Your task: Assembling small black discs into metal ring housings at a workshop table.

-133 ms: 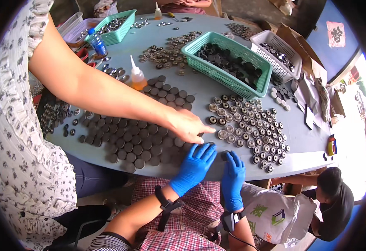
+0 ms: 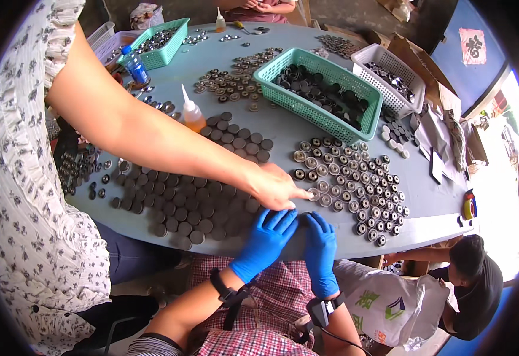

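My left hand (image 2: 265, 244), in a blue glove, is over the table's near edge, its fingers stretched out and slightly apart. Close by on the right is my right hand (image 2: 320, 255), also gloved in blue. Its fingers are together, and a small dark disc shows in part at their tips; the thumb is hidden. A co-worker's bare hand (image 2: 276, 187) reaches in from the left just beyond my fingertips, forefinger pointing at round metal pieces with ringed centres (image 2: 348, 184). Dark flat discs (image 2: 182, 207) lie in rows left of my hands, partly beneath that person's arm.
A green basket (image 2: 307, 107) of dark discs and a white basket (image 2: 414, 107) stand toward the back right. A dropper bottle (image 2: 193, 115) with orange liquid stands behind the co-worker's arm. At the far left are another green basket (image 2: 173, 53) and a blue-capped bottle (image 2: 135, 66).
My right hand has moved left, closer to my left hand, with the dark disc at its fingertips. My left hand has shifted slightly left and nearer. The co-worker's hand has moved slightly right.
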A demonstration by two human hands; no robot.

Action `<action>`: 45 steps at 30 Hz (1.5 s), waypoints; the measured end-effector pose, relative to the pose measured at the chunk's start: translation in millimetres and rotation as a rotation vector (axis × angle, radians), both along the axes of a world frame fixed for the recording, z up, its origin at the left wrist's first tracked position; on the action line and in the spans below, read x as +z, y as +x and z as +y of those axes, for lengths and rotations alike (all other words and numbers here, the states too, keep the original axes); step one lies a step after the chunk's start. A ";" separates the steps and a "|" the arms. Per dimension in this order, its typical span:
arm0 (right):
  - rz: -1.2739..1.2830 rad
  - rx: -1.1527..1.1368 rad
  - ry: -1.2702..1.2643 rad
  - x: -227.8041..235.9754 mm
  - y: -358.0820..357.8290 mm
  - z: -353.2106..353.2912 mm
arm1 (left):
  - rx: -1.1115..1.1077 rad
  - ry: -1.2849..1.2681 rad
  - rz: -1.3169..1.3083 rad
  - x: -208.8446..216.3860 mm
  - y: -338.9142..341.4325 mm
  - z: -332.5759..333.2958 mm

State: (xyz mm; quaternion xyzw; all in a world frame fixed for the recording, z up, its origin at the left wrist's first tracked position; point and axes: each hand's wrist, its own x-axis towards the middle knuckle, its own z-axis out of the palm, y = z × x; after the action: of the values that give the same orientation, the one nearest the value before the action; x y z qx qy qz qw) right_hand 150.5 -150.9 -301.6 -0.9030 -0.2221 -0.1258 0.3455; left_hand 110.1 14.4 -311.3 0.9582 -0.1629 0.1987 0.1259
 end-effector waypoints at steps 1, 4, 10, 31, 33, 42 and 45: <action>0.020 0.019 0.015 -0.9 0.9 6.4 | -0.012 0.011 0.013 1.1 -2.5 4.1; 0.060 -0.019 0.157 -13.2 6.1 20.5 | -0.019 0.013 0.079 10.3 -15.6 9.1; 0.071 0.097 0.102 -2.6 5.3 42.6 | 0.085 0.008 0.204 18.9 -32.3 18.1; 0.310 0.295 -0.054 -70.0 61.0 116.7 | 0.426 0.126 0.243 3.6 2.3 38.7; 0.065 0.291 0.000 -159.9 79.0 121.0 | 0.422 0.170 0.205 5.1 17.0 27.9; 0.029 0.191 0.026 9.3 67.3 129.2 | 0.423 0.063 0.247 37.3 -14.7 44.4; -0.086 0.137 0.066 -4.8 73.1 132.5 | 0.366 0.129 0.266 49.1 -40.1 55.0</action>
State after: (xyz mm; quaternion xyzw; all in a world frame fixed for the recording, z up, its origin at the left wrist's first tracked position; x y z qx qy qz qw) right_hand 223.6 -18.4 -306.5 -0.8675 -0.2940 -0.1479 0.3730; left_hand 70.0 69.4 -262.1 0.9956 0.0193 0.0796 0.0464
